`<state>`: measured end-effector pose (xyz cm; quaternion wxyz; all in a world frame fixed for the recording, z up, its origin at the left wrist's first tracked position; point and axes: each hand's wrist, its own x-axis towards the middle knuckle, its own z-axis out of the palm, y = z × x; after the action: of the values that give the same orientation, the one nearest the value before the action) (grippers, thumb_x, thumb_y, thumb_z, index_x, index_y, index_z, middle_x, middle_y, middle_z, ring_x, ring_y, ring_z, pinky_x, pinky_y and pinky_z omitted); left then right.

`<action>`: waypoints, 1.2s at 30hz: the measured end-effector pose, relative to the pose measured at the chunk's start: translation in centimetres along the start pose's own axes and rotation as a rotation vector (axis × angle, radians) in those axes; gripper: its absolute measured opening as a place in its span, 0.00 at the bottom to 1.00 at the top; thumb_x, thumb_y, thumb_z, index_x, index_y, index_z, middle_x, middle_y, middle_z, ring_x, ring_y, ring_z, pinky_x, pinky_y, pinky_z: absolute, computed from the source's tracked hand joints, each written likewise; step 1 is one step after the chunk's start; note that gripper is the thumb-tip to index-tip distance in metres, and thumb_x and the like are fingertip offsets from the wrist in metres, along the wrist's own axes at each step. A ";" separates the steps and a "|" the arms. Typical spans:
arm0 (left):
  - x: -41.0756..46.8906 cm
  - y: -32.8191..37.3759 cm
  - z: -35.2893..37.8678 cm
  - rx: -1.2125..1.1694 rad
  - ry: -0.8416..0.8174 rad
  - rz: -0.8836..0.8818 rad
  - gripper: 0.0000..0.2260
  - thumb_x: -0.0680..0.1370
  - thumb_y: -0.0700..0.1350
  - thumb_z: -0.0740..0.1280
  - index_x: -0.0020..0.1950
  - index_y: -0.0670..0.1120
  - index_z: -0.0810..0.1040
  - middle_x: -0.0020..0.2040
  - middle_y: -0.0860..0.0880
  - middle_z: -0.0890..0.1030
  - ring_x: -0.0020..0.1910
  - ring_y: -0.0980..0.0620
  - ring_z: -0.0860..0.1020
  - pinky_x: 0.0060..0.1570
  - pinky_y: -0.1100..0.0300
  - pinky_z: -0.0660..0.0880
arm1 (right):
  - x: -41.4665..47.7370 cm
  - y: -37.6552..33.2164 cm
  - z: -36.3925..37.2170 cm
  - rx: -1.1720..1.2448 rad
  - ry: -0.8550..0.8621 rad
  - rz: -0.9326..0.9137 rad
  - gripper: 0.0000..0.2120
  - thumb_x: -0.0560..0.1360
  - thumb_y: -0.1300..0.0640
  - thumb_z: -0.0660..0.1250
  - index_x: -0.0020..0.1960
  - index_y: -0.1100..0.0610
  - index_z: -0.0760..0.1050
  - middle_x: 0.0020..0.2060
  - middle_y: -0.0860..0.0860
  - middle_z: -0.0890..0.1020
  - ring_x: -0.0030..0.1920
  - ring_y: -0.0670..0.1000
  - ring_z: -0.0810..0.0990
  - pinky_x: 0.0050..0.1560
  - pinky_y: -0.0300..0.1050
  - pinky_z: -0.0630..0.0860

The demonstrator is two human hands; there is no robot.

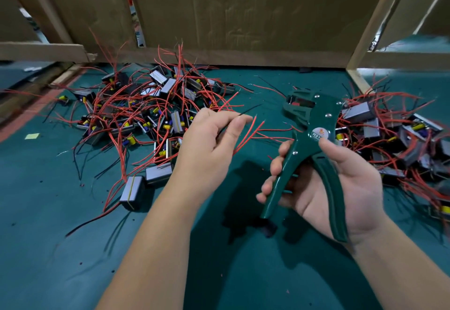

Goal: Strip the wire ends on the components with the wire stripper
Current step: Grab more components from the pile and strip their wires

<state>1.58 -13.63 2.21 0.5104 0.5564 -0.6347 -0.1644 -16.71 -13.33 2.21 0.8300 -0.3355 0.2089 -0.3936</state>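
A dark green table mat (60, 248) was spread over the whole work surface. Along its far side a large sheet of brown corrugated cardboard (243, 12) was stood upright. A pale wooden post (376, 24) was seen slanting across the far right, and a flat wooden rail (41, 51) was laid at the far left. A faded orange-red stripe (29, 117) was marked along the mat's left edge. Near it a small yellow paper square (32, 136) was left lying flat. A small black block (304, 69) was set against the cardboard's foot.
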 end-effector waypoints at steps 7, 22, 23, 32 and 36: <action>-0.1 0.3 -0.1 -0.040 0.032 -0.020 0.10 0.79 0.51 0.59 0.45 0.60 0.80 0.36 0.53 0.67 0.39 0.62 0.69 0.41 0.75 0.63 | 0.1 0.5 -0.1 -0.046 -0.077 0.043 0.26 0.58 0.50 0.78 0.51 0.62 0.79 0.45 0.63 0.80 0.39 0.65 0.79 0.44 0.63 0.77; -0.1 2.0 0.0 -1.183 -0.036 -0.471 0.18 0.77 0.61 0.55 0.34 0.51 0.71 0.32 0.53 0.64 0.26 0.55 0.68 0.25 0.68 0.66 | -0.1 2.3 0.7 -0.261 -0.250 0.128 0.29 0.64 0.51 0.76 0.62 0.62 0.76 0.40 0.71 0.78 0.41 0.65 0.79 0.44 0.55 0.76; -0.1 1.9 0.1 -1.175 -0.057 -0.492 0.20 0.78 0.62 0.53 0.35 0.51 0.71 0.33 0.52 0.66 0.26 0.55 0.69 0.24 0.68 0.65 | -0.1 2.4 0.7 -0.276 -0.243 0.117 0.29 0.64 0.51 0.76 0.62 0.61 0.76 0.40 0.70 0.79 0.41 0.64 0.80 0.44 0.55 0.76; 0.3 -2.1 -0.7 0.343 0.265 -0.290 0.13 0.79 0.53 0.60 0.61 0.53 0.74 0.62 0.49 0.71 0.64 0.52 0.65 0.65 0.55 0.60 | 0.4 -0.2 -1.0 -0.257 0.278 -0.448 0.12 0.68 0.64 0.63 0.51 0.60 0.73 0.38 0.57 0.81 0.42 0.67 0.82 0.43 0.63 0.79; 0.1 -3.4 -0.8 0.674 0.078 -0.587 0.16 0.78 0.50 0.60 0.65 0.55 0.73 0.74 0.40 0.60 0.74 0.43 0.53 0.71 0.46 0.46 | 0.5 -0.8 -1.9 -0.456 0.504 -0.557 0.08 0.73 0.69 0.61 0.50 0.59 0.71 0.37 0.54 0.77 0.47 0.70 0.81 0.42 0.63 0.81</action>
<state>4.10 -14.54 -0.04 0.2558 0.8539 -0.4485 -0.0653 -17.98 -14.87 1.43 0.5201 -0.4471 0.3880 -0.6157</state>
